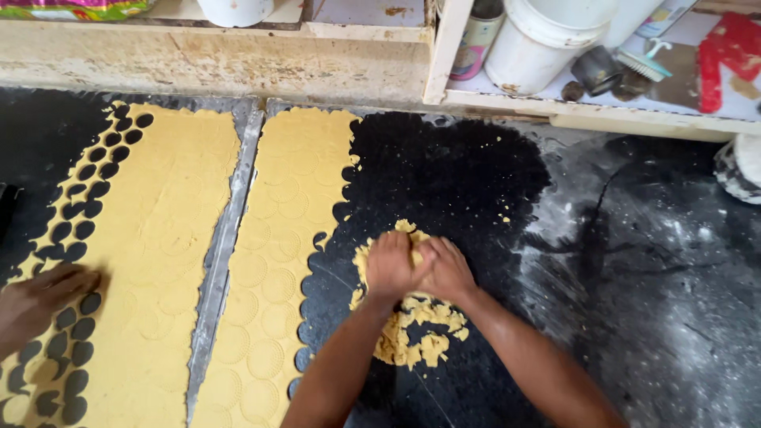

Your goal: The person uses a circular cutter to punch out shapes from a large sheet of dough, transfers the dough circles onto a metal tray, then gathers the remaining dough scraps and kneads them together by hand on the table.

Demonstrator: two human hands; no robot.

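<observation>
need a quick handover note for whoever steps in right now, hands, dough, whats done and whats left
Left hand and right hand: both bare, pressed together on the pile of yellow dough scraps, squeezing it into a lump.
Dough scraps lie on the dark floured worktop, just right of the right-hand yellow rolled dough sheet.
Done: that sheet is stamped with circles, and discs are gone along its right edge. The left yellow dough sheet has rows of round holes on its left side.
Left: most stamped circles sit in both sheets; loose crumbs remain by the pile.
Another person's hand rests on the left sheet's edge.
</observation>
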